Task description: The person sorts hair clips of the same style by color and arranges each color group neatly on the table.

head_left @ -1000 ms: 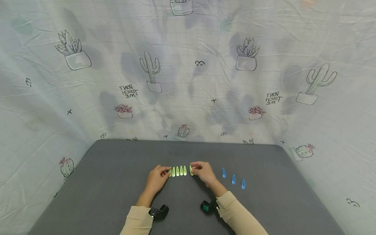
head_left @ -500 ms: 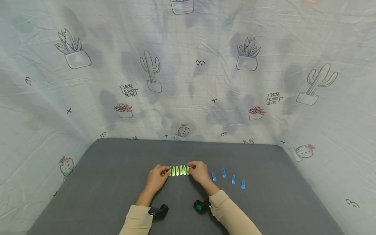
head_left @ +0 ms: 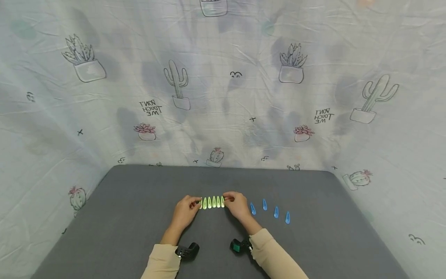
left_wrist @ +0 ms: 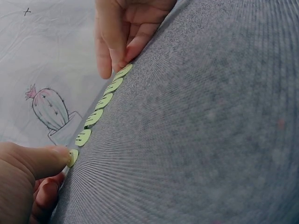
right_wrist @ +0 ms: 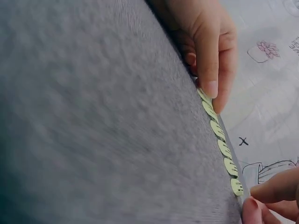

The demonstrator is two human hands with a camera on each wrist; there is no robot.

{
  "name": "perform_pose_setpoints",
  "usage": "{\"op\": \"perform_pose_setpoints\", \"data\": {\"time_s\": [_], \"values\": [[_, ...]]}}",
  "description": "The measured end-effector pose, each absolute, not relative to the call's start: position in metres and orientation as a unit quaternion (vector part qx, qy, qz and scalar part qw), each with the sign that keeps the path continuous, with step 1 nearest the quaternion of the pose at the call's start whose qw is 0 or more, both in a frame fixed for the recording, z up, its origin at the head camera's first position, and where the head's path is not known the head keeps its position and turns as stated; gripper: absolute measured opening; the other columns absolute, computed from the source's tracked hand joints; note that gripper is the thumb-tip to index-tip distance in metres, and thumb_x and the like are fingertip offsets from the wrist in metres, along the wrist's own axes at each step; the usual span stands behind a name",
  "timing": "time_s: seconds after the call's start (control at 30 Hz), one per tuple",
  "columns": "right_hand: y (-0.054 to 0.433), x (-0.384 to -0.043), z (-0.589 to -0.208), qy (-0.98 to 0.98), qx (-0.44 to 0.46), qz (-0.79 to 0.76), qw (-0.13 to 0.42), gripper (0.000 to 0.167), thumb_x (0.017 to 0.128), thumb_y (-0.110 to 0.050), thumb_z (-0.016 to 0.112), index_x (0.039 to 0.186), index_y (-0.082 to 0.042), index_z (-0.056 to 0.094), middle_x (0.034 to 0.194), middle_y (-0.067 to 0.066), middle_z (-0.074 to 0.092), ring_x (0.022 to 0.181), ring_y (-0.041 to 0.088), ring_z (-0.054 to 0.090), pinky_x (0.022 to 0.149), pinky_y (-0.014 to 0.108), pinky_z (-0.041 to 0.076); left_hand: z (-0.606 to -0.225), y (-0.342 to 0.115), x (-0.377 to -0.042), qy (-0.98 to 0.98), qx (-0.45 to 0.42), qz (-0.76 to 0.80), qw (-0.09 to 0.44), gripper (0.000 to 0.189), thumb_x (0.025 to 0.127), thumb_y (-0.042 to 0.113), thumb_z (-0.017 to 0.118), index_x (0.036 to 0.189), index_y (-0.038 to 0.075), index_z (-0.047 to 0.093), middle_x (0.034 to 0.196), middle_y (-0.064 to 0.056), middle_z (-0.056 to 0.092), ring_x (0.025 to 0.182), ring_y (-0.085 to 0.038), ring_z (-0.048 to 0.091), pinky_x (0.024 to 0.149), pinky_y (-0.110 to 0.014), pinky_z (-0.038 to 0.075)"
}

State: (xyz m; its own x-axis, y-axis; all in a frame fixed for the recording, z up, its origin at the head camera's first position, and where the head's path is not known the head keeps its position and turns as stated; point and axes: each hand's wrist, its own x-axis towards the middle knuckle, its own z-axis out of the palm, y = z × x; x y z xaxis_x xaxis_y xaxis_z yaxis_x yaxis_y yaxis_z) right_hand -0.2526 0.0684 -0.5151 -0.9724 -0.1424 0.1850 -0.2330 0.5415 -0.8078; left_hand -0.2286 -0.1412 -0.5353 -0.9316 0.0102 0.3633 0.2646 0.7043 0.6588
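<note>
A row of several yellow-green snap hair clips [head_left: 214, 202] lies side by side on the grey tabletop. At the row's left end my left hand [head_left: 184, 211] pinches the outermost hair clip [left_wrist: 72, 157], its thumb over the clip and partly hiding it. My right hand [head_left: 238, 205] is at the opposite end, thumb and forefinger pinching the edge of the rightmost hair clip [right_wrist: 237, 187]. Most of that clip shows beside the fingertips. In the left wrist view the right hand [left_wrist: 126, 37] appears at the far end of the row.
Several blue hair clips [head_left: 265, 204] lie spread to the right of my right hand. The grey table [head_left: 139, 186] ends at a printed cactus curtain [head_left: 223, 116] behind and at both sides. Each wrist wears a black camera strap [head_left: 188, 252].
My right hand has moved left, bringing its yellow-green clip up against the row and closing the gap. A blue clip it had covered now shows. The left hand stays in place.
</note>
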Motion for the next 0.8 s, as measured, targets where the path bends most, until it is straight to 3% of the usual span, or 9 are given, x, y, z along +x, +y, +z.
{"op": "perform_pose_setpoints", "data": {"time_s": [0.27, 0.53, 0.73, 0.8], "values": [[0.081, -0.247, -0.515, -0.856, 0.129, 0.498, 0.042, 0.028, 0.087, -0.006, 0.06, 0.115, -0.002, 0.066, 0.099, 0.011, 0.068, 0.09, 0.025, 0.064, 0.071, 0.028, 0.051, -0.533, -0.139, -0.229, -0.905, -0.072, -0.387, 0.16, 0.018, 0.084, 0.011, 0.071, 0.101, 0.009, 0.074, 0.073, 0.003, 0.052, 0.063, -0.006, 0.044, 0.059, -0.025, 0.038], [0.104, -0.235, -0.504, -0.823, 0.196, 0.534, 0.002, 0.042, 0.091, -0.007, 0.061, 0.131, 0.003, 0.051, 0.12, 0.02, 0.06, 0.111, 0.035, 0.058, 0.092, 0.04, 0.048, -0.535, -0.136, -0.23, -0.859, -0.099, -0.46, 0.203, 0.021, 0.082, 0.007, 0.071, 0.103, 0.003, 0.071, 0.078, -0.001, 0.057, 0.067, -0.008, 0.052, 0.061, -0.023, 0.045], [0.131, -0.216, -0.476, -0.815, 0.215, 0.538, -0.018, 0.046, 0.091, -0.002, 0.059, 0.133, 0.01, 0.044, 0.129, 0.031, 0.052, 0.119, 0.044, 0.05, 0.097, 0.053, 0.041, -0.531, -0.135, -0.226, -0.827, -0.149, -0.499, 0.211, 0.033, 0.082, 0.009, 0.073, 0.113, 0.001, 0.067, 0.097, -0.011, 0.065, 0.085, -0.023, 0.063, 0.072, -0.032, 0.052], [0.144, -0.215, -0.478, -0.816, 0.219, 0.535, -0.019, 0.047, 0.091, -0.003, 0.059, 0.134, 0.009, 0.043, 0.131, 0.031, 0.05, 0.121, 0.044, 0.049, 0.098, 0.052, 0.041, -0.527, -0.132, -0.224, -0.824, -0.17, -0.499, 0.206, 0.036, 0.081, 0.009, 0.073, 0.115, 0.001, 0.065, 0.103, -0.013, 0.066, 0.092, -0.027, 0.063, 0.076, -0.038, 0.052]]}}
